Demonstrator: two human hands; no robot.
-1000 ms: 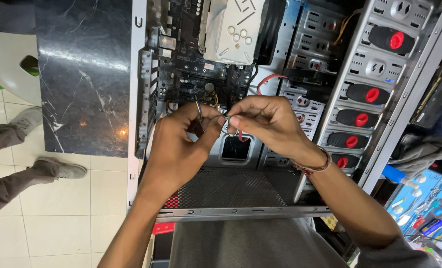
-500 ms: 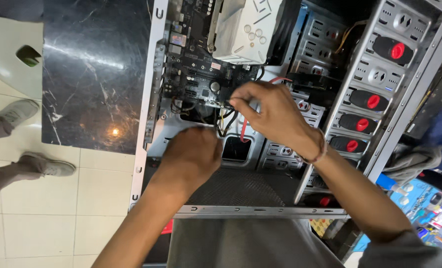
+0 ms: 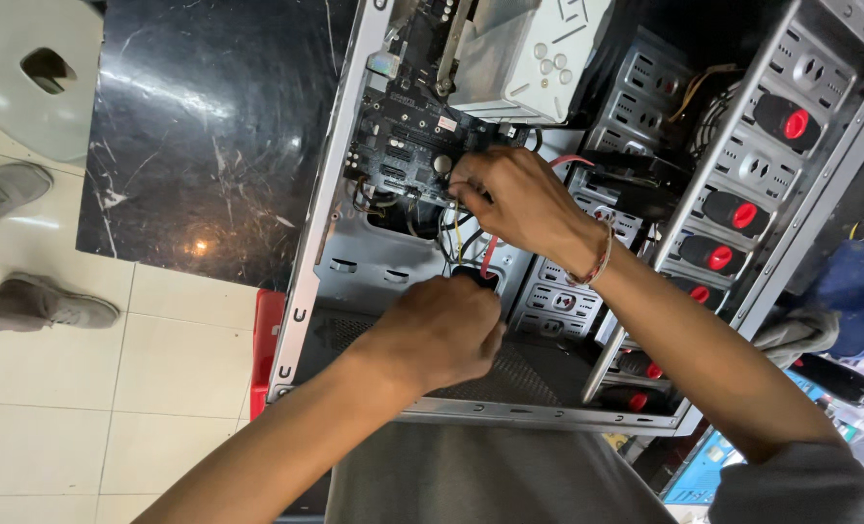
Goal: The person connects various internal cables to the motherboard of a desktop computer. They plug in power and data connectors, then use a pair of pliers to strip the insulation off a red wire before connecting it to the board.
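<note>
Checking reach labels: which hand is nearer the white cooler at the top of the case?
Right. The right hand is on the motherboard just below the white cooler. The left hand is lower, near the case floor by the thin cables.

Desk [image 3: 199, 136]: black marble-patterned top, far left; open grey computer case [image 3: 327, 223] lies on its right part.
</note>
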